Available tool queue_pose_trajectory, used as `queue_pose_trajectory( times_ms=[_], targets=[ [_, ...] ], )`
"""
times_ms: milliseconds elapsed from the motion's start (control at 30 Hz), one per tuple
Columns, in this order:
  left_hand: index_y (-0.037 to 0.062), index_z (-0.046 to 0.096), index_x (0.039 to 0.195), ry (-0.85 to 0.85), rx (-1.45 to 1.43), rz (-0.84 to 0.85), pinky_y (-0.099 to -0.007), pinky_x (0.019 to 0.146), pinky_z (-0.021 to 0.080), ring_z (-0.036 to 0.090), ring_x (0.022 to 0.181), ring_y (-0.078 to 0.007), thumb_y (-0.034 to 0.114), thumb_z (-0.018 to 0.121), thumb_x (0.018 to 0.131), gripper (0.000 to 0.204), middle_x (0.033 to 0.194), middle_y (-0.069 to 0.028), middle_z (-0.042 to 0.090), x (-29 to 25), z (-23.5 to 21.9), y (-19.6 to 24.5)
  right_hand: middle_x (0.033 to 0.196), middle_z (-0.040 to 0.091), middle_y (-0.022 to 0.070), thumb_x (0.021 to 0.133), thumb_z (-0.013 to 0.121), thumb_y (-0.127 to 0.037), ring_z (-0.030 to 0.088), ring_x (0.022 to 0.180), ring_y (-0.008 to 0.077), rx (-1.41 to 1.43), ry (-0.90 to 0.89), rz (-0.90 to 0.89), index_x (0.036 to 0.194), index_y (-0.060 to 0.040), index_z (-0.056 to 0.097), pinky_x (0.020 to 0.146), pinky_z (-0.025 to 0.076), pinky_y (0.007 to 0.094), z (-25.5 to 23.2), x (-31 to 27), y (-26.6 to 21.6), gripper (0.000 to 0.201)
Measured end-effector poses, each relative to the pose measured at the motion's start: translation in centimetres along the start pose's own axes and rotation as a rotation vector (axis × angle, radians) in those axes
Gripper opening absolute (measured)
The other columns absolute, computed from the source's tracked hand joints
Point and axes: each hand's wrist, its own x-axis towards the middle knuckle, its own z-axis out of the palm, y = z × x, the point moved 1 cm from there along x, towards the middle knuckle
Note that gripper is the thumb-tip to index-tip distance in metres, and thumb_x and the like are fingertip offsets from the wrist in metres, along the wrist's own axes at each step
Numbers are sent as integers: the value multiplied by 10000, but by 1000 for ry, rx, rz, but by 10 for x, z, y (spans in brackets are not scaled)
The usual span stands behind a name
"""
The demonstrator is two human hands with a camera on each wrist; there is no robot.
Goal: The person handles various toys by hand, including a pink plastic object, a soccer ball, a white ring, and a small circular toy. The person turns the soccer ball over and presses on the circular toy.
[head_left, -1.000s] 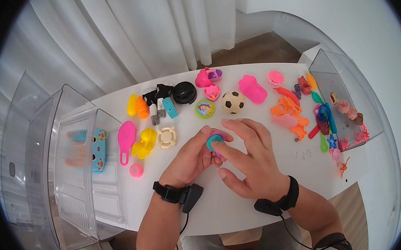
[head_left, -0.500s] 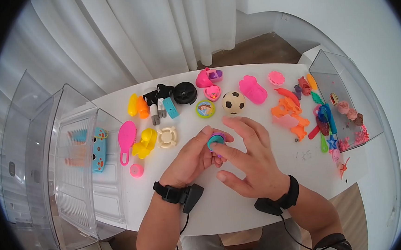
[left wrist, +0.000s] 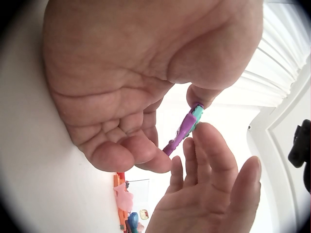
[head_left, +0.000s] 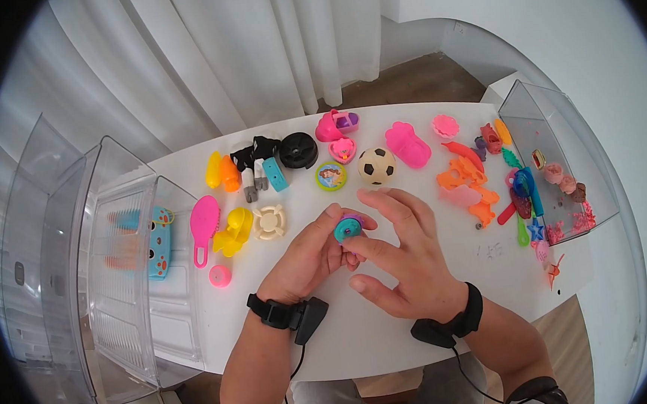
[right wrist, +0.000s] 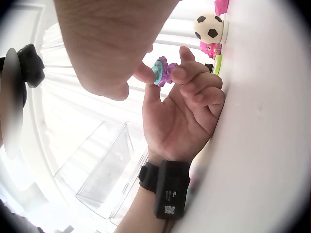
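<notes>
On the counter, a pink hairbrush lies beside a yellow toy duck, with a cream ring next. The left hand pinches a small teal-and-purple toy above the counter; the right hand, fingers extended, touches its teal side with a fingertip. Farther right lie orange toy pieces.

Black-and-white soccer ball — teal-and-purple toy — hot-pink hairbrush.

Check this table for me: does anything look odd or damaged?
Faint grey marks stand out on the white tabletop, to the right of the right hand. They could be scribbles or smudges; I can't tell. Nothing looks spilled or broken.
</notes>
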Motion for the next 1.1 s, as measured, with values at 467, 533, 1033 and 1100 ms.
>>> queue_pose_trajectory(
  times_ms=[467,533,1033,1100],
  targets=[
    [43,649,1305,23,39,-3,-266,809,514,587,857,-104,526,389,1159,568,1087,-23,691,0,3,1,1527,526,193,823,805,-261,500,1356,414,7,56,50,1108,-114,737,1085,410,523,0,1,-1,327],
    [44,649,1302,30,31,0,-265,804,508,586,858,-104,527,387,1159,568,1103,-28,689,-1,3,1,1529,525,193,823,804,-262,502,1354,414,2,44,24,1113,-115,738,1085,410,522,1,0,0,331],
    [44,632,1316,14,28,-3,-258,799,501,577,842,-105,513,396,1160,548,1112,-23,688,0,3,0,1508,544,189,837,793,-282,504,1350,421,13,47,20,1130,-117,735,1093,407,526,0,1,-1,342],
    [46,635,1311,17,26,0,-260,798,499,574,842,-104,514,396,1159,547,1110,-20,686,0,3,0,1501,549,189,838,791,-279,506,1347,421,9,41,37,1126,-119,734,1093,407,527,1,1,0,334]
  ],
)
